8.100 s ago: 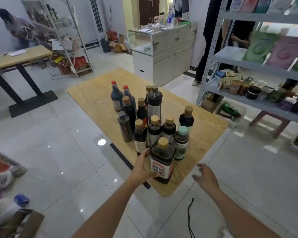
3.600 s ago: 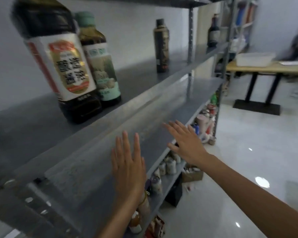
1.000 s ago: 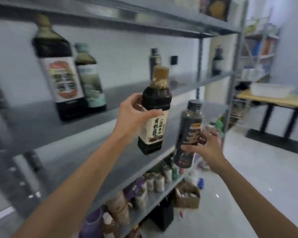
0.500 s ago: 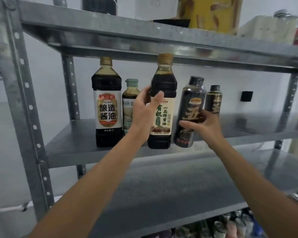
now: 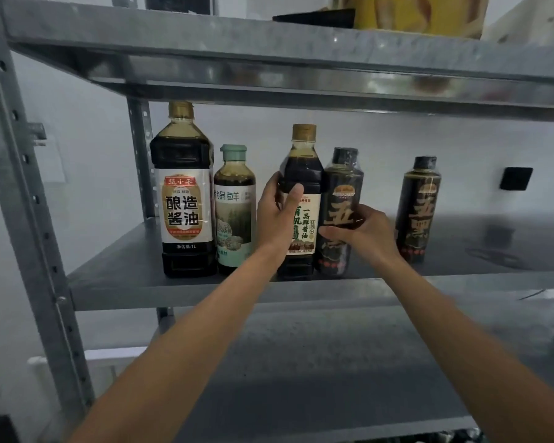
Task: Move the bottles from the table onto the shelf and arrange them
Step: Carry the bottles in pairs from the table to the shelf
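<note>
Two hands are up at the middle shelf [image 5: 205, 292]. Your left hand [image 5: 277, 207] wraps fingers & thumb round the gold-cap bottle [image 5: 303, 174], which is upright w/ its base on the shelf. Your right hand [image 5: 362, 233] grips the black bottle [image 5: 343, 193] just right of it, low on the label. Those two touch or nearly so, can't tell which. Left of them stand a green-cap bottle [image 5: 234, 206] & a big bottle [image 5: 184, 199], side by side. Another black bottle [image 5: 418, 209] stands apart to the right. Behind is a white wall w/ a black square [image 5: 516, 178].
</note>
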